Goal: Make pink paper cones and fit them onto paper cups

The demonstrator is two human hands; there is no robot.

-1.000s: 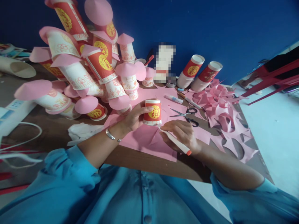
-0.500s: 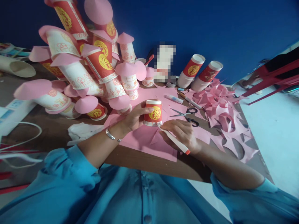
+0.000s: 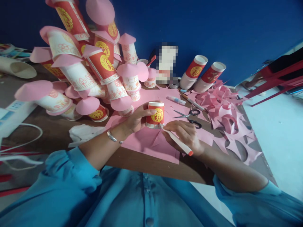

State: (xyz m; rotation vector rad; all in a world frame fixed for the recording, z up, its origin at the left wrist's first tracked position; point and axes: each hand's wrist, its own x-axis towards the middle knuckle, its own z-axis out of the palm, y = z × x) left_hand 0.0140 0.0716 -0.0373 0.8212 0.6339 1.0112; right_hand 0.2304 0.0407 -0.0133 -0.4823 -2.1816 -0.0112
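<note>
My left hand (image 3: pixel 138 119) is closed around a red and white paper cup (image 3: pixel 155 115) with a gold emblem, its thumb lying across the front. The cup is upside down, its wider rim low. In my right hand (image 3: pixel 183 134) is a white marker pen (image 3: pixel 178 142) with an orange end. Its tip meets the white band near the cup's lower right edge. Beneath both hands lies pink paper (image 3: pixel 142 146). Black-handled scissors (image 3: pixel 188 116) lie spread just beyond my right hand.
Paper cups with pink cone tops (image 3: pixel 101 67) are piled on the left. Two cup stacks (image 3: pixel 195 72) stand by the blue wall. Pink paper scraps (image 3: pixel 223 107) cover the right side. A glue tube (image 3: pixel 176 100) and another marker (image 3: pixel 193 101) lie behind the scissors. White crumpled material (image 3: pixel 84 134) sits left.
Almost nothing differs. The cup and the marker have shifted very slightly to the right, with both hands keeping the same hold.
</note>
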